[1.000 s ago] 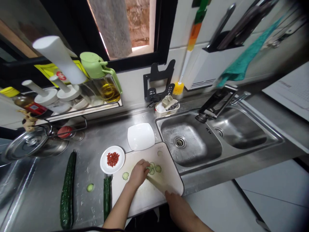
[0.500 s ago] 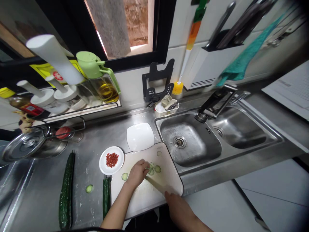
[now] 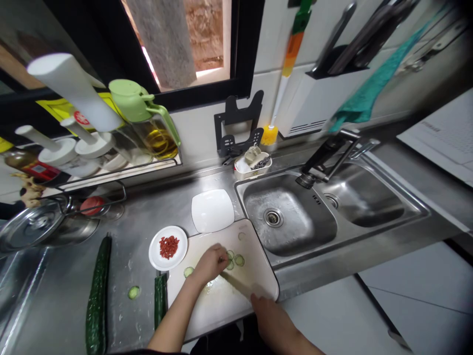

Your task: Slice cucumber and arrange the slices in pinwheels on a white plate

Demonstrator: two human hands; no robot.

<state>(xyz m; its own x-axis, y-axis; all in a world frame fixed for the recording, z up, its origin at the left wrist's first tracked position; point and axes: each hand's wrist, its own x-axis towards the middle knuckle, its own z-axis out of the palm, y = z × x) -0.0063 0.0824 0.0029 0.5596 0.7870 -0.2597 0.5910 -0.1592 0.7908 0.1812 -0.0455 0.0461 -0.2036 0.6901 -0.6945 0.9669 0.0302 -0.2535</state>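
Observation:
My left hand [image 3: 210,265] rests on the white cutting board [image 3: 254,271], fingers curled over a piece of cucumber beside several cut slices [image 3: 236,258]. My right hand [image 3: 266,315] grips the handle of a knife [image 3: 236,285] whose pale blade runs up toward the left fingers. One loose slice [image 3: 188,271] lies left of that hand on the board.
A small plate of red berries [image 3: 167,247] and an empty square white plate [image 3: 212,210] sit behind the board. A whole cucumber [image 3: 96,296], a cucumber piece [image 3: 160,298] and a stray slice [image 3: 133,292] lie on the steel counter. The double sink [image 3: 295,217] is right.
The view has drifted slightly, so everything sits a little further left. Both hands stay at the same spot on the board with the knife against the cucumber.

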